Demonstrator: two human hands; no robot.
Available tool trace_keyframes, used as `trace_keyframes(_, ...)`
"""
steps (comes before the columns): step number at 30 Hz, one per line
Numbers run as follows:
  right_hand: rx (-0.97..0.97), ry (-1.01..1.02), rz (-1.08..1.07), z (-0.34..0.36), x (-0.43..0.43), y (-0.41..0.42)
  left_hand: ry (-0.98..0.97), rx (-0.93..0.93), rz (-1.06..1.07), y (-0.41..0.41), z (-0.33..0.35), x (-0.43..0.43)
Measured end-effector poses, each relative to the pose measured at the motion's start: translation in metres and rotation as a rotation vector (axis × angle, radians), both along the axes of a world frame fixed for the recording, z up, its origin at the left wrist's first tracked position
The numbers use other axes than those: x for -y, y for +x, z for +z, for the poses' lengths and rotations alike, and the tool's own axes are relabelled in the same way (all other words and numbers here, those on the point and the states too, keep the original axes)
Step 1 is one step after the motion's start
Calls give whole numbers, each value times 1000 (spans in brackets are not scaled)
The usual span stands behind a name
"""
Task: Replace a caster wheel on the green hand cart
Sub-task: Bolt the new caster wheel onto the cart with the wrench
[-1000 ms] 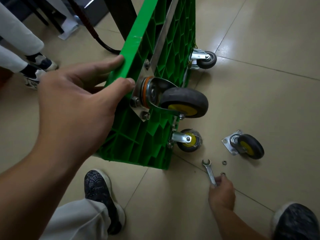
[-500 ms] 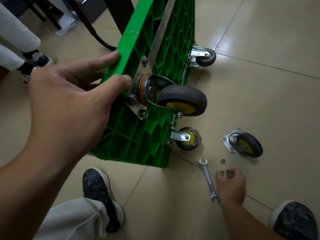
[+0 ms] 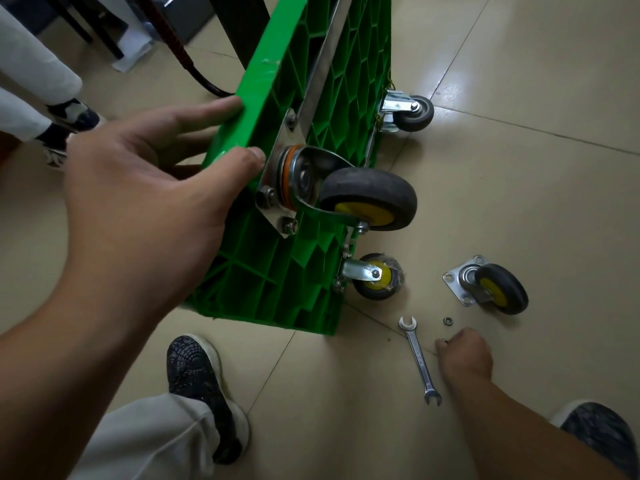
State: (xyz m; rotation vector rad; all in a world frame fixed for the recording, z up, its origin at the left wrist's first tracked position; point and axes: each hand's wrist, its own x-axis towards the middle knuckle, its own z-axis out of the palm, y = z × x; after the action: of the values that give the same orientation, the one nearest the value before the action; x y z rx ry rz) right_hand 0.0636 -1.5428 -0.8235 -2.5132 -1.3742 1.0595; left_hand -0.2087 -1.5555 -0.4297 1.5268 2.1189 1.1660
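Green hand cart point(image 3: 263, 271) stands on edge on the tile floor point(image 3: 519, 185), long axis running away, wheeled underside facing right. Left hand point(image 3: 145, 188) grips its upper rim; right hand point(image 3: 464, 355) pinches a nut point(image 3: 444, 340) on the floor beside a wrench point(image 3: 417, 358), near a loose caster point(image 3: 491, 285).

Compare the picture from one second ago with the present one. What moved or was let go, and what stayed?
The right hand let go of the wrench and shifted right; its fingertips now touch a nut on the floor. The wrench lies where it was. The left hand still grips the green hand cart; the loose caster and second nut have not moved.
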Motion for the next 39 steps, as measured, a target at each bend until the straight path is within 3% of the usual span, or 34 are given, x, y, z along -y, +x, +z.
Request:
trace_keyframes(4,-37,3,-8,9,0,3,26,107,63,-1,-5,-2)
trace_keyframes(12,-431,399,-2,99,-23,-12,-132,137,26,-5,5,-7)
trace_keyframes(18,-392,600,227,195,-55,-3,-237,-132,-8,-6,13,-3)
trace_keyframes(23,-347,727,461,294,-49,1,-290,-223,21,-3,20,12)
trace_keyframes(31,-582,771,718,403,0,-25,-349,-303,13,6,27,67)
trace_keyframes(39,-740,646,757,391,28,-65,-375,-273,-22,3,27,115)
